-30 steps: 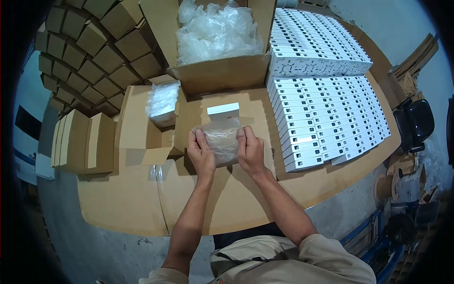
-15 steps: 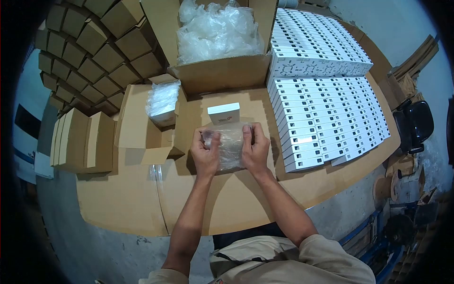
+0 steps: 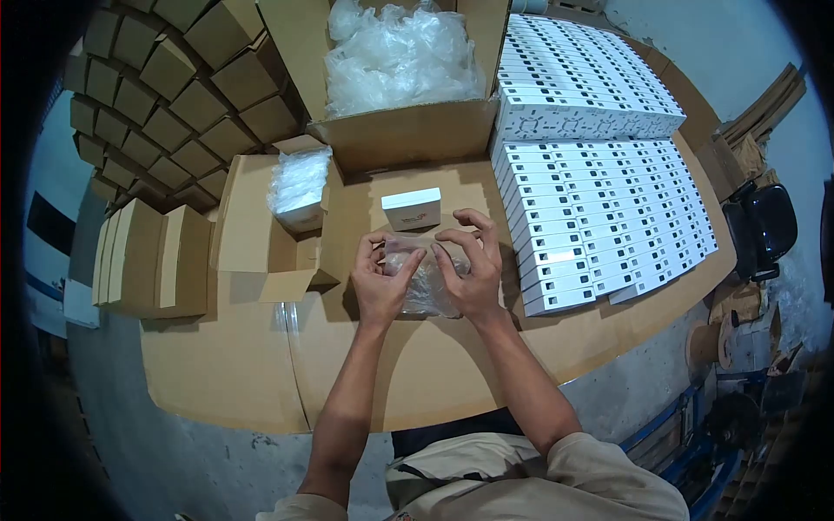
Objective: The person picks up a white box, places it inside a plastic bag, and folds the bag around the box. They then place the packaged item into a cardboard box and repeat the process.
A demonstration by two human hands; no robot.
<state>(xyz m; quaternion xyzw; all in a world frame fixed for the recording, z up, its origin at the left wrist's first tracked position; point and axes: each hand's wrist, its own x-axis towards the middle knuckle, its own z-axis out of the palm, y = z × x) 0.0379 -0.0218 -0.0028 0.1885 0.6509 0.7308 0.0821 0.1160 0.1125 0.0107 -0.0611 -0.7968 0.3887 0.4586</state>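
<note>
A clear plastic bag [image 3: 423, 276] sits at the middle of the cardboard-covered desk [image 3: 261, 365], pinched between both hands; the left hand [image 3: 380, 282] holds its left edge with thumb and fingertips closed on the film; the right hand [image 3: 473, 269] grips the right edge, remaining fingers spread; a small white box [image 3: 412, 208] stands just beyond the bag; rows of white boxes [image 3: 599, 208] fill the desk's right side; an open carton of plastic bags [image 3: 400, 61] stands at the far edge.
</note>
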